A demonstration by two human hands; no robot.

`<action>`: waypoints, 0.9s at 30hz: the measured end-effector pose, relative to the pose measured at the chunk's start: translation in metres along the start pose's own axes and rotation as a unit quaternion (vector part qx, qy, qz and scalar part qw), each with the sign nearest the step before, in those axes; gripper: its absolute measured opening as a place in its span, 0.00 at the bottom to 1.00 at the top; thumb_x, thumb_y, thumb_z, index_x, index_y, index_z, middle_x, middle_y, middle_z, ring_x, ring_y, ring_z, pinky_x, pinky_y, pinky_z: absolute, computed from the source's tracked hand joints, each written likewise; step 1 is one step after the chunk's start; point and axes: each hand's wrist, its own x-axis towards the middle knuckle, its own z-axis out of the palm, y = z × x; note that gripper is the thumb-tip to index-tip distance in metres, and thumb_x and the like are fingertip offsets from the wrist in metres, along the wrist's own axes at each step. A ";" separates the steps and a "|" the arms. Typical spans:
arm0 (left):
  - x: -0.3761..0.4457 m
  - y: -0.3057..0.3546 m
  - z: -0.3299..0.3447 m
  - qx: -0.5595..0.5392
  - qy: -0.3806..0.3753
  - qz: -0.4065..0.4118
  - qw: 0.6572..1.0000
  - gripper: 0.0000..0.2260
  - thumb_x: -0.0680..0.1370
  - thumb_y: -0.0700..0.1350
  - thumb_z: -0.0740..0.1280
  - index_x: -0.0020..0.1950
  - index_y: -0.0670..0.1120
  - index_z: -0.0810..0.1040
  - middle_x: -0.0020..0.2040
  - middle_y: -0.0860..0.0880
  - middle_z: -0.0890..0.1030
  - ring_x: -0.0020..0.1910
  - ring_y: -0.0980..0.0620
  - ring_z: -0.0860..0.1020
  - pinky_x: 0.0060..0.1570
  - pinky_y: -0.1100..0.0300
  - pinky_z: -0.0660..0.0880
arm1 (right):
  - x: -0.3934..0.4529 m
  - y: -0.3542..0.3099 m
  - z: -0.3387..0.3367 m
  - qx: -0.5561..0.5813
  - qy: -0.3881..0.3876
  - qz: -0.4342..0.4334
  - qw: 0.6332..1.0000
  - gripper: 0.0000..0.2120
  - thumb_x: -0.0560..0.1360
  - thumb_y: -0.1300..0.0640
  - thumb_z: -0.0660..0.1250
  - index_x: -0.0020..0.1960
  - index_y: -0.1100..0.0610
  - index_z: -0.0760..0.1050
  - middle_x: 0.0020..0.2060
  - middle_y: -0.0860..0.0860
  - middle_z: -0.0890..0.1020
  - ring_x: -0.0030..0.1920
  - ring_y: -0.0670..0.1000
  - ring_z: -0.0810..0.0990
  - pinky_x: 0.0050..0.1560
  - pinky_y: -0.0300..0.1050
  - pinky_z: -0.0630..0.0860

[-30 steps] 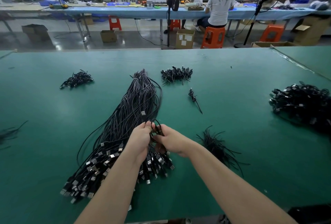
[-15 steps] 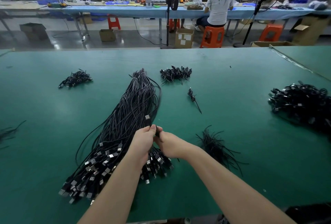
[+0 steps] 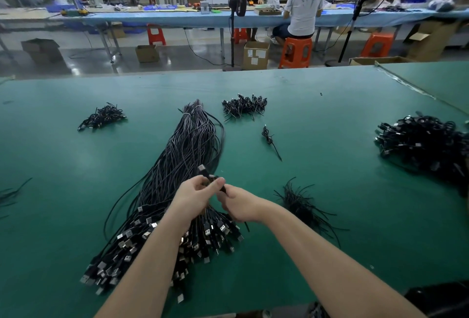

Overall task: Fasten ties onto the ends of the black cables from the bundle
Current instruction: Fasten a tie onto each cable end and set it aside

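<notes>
A long bundle of black cables with silver USB plugs at its near end lies across the middle of the green table. Above that bundle my left hand pinches one coiled black cable, whose silver plug sticks up past my fingers. My right hand meets it from the right, fingers closed on the same cable and a thin black tie; the tie itself is mostly hidden. A loose heap of black ties lies just right of my right wrist.
Small piles of coiled cables lie at the back left and back centre; a single tied cable is between them and me. A big heap of cables sits at the right. Two people work at a far bench.
Both hands have risen slightly away from me along the bundle, and the held cable's silver plug now sticks out above my left fingers.
</notes>
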 end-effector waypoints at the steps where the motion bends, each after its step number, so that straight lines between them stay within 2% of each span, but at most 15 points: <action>1: -0.002 0.002 0.004 0.041 0.004 0.023 0.999 0.13 0.74 0.57 0.75 0.50 0.49 0.84 0.36 0.54 0.82 0.33 0.53 0.77 0.35 0.57 0.73 | 0.000 -0.002 0.002 -0.041 -0.002 -0.017 0.999 0.17 0.86 0.56 0.50 0.73 0.54 0.65 0.39 0.48 0.74 0.30 0.43 0.66 0.25 0.33 0.66; 2: -0.003 0.004 0.007 0.068 0.018 0.041 0.997 0.12 0.74 0.57 0.75 0.47 0.48 0.85 0.37 0.53 0.85 0.37 0.52 0.81 0.39 0.55 0.76 | 0.000 -0.003 0.003 -0.073 -0.007 -0.035 0.997 0.21 0.86 0.58 0.50 0.78 0.53 0.62 0.47 0.50 0.79 0.33 0.41 0.67 0.25 0.28 0.67; 4: -0.005 0.004 0.009 0.097 0.048 0.062 0.992 0.11 0.75 0.55 0.74 0.44 0.47 0.85 0.39 0.51 0.86 0.41 0.52 0.84 0.44 0.54 0.78 | 0.000 -0.005 0.002 -0.108 -0.015 -0.053 0.993 0.24 0.85 0.59 0.50 0.81 0.52 0.57 0.65 0.56 0.77 0.41 0.42 0.73 0.36 0.27 0.73; 5: -0.005 0.003 0.008 0.108 0.053 0.072 0.990 0.11 0.76 0.54 0.74 0.43 0.47 0.85 0.38 0.51 0.86 0.40 0.53 0.83 0.43 0.56 0.78 | 0.000 -0.005 0.002 -0.114 -0.015 -0.060 0.992 0.24 0.86 0.57 0.49 0.81 0.52 0.57 0.68 0.57 0.75 0.48 0.47 0.78 0.47 0.35 0.79; 6: -0.005 0.001 0.006 0.116 0.052 0.082 0.988 0.10 0.77 0.53 0.73 0.42 0.47 0.84 0.37 0.51 0.85 0.38 0.55 0.83 0.40 0.58 0.77 | 0.001 -0.005 0.003 -0.111 -0.014 -0.065 0.992 0.23 0.86 0.56 0.49 0.81 0.51 0.57 0.70 0.57 0.74 0.56 0.53 0.79 0.58 0.45 0.79; 8: -0.004 -0.002 0.005 0.090 0.046 0.082 0.991 0.10 0.78 0.50 0.73 0.41 0.46 0.83 0.31 0.54 0.82 0.30 0.59 0.79 0.32 0.62 0.74 | -0.001 -0.006 0.006 -0.080 -0.009 -0.067 0.994 0.22 0.86 0.53 0.50 0.80 0.52 0.60 0.69 0.57 0.76 0.61 0.56 0.77 0.65 0.57 0.75; 9: -0.003 -0.003 0.005 0.054 0.042 0.073 0.995 0.10 0.78 0.48 0.72 0.40 0.45 0.81 0.27 0.55 0.79 0.26 0.60 0.76 0.29 0.65 0.70 | -0.001 -0.005 0.006 -0.049 -0.010 -0.063 0.997 0.20 0.86 0.52 0.51 0.77 0.52 0.63 0.63 0.58 0.79 0.56 0.56 0.79 0.60 0.58 0.77; 10: -0.003 -0.004 0.005 0.019 0.038 0.062 0.997 0.11 0.79 0.46 0.72 0.39 0.44 0.80 0.25 0.56 0.76 0.24 0.61 0.73 0.27 0.67 0.68 | -0.001 -0.003 0.007 -0.003 -0.017 -0.057 0.998 0.17 0.86 0.51 0.52 0.72 0.53 0.67 0.52 0.58 0.81 0.46 0.55 0.80 0.49 0.56 0.79; 11: -0.003 -0.005 0.005 -0.007 0.035 0.052 0.998 0.11 0.80 0.45 0.71 0.39 0.43 0.79 0.24 0.56 0.75 0.23 0.60 0.71 0.25 0.67 0.67 | -0.002 -0.001 0.007 0.049 -0.027 -0.047 0.997 0.13 0.86 0.50 0.52 0.65 0.55 0.69 0.40 0.54 0.77 0.35 0.52 0.75 0.36 0.50 0.75; 12: -0.002 -0.006 0.005 -0.022 0.031 0.044 0.998 0.11 0.80 0.44 0.70 0.39 0.43 0.78 0.23 0.56 0.74 0.23 0.60 0.70 0.25 0.67 0.66 | -0.003 0.001 0.008 0.090 -0.032 -0.038 0.995 0.12 0.86 0.49 0.52 0.58 0.55 0.69 0.34 0.51 0.71 0.29 0.48 0.68 0.30 0.44 0.66; 13: -0.002 -0.007 0.005 -0.029 0.027 0.039 0.998 0.11 0.81 0.44 0.69 0.39 0.42 0.77 0.23 0.56 0.73 0.23 0.60 0.69 0.25 0.68 0.66 | -0.004 0.004 0.008 0.111 -0.028 -0.035 0.993 0.12 0.87 0.49 0.51 0.52 0.55 0.68 0.33 0.49 0.66 0.28 0.46 0.63 0.28 0.41 0.61; 15: -0.001 -0.008 0.006 -0.031 0.020 0.035 0.999 0.10 0.81 0.44 0.69 0.41 0.42 0.76 0.23 0.57 0.73 0.22 0.61 0.70 0.25 0.67 0.66 | -0.004 0.007 0.010 0.093 -0.004 -0.042 0.995 0.15 0.87 0.50 0.51 0.45 0.53 0.68 0.33 0.47 0.67 0.29 0.45 0.63 0.31 0.40 0.62; 20: 0.000 -0.011 0.010 -0.035 -0.027 0.016 0.999 0.10 0.82 0.45 0.68 0.42 0.43 0.76 0.26 0.54 0.69 0.23 0.57 0.65 0.26 0.62 0.63 | 0.000 0.014 0.013 -0.018 0.044 -0.039 0.998 0.13 0.86 0.51 0.52 0.50 0.54 0.72 0.40 0.49 0.76 0.38 0.49 0.71 0.39 0.45 0.69; 24: 0.003 -0.014 0.012 -0.047 -0.034 -0.002 0.998 0.11 0.83 0.45 0.66 0.43 0.41 0.74 0.27 0.50 0.70 0.23 0.55 0.63 0.23 0.63 0.62 | 0.003 0.027 0.020 0.006 0.080 -0.034 0.996 0.14 0.86 0.53 0.53 0.42 0.49 0.68 0.34 0.45 0.71 0.33 0.45 0.68 0.35 0.41 0.65; 27: 0.009 -0.016 0.016 0.002 0.007 0.015 1.000 0.12 0.83 0.44 0.66 0.41 0.41 0.75 0.24 0.53 0.71 0.22 0.56 0.66 0.26 0.60 0.64 | 0.009 0.030 0.027 0.026 0.110 -0.038 0.993 0.13 0.86 0.51 0.53 0.46 0.48 0.72 0.38 0.42 0.75 0.38 0.43 0.72 0.40 0.40 0.68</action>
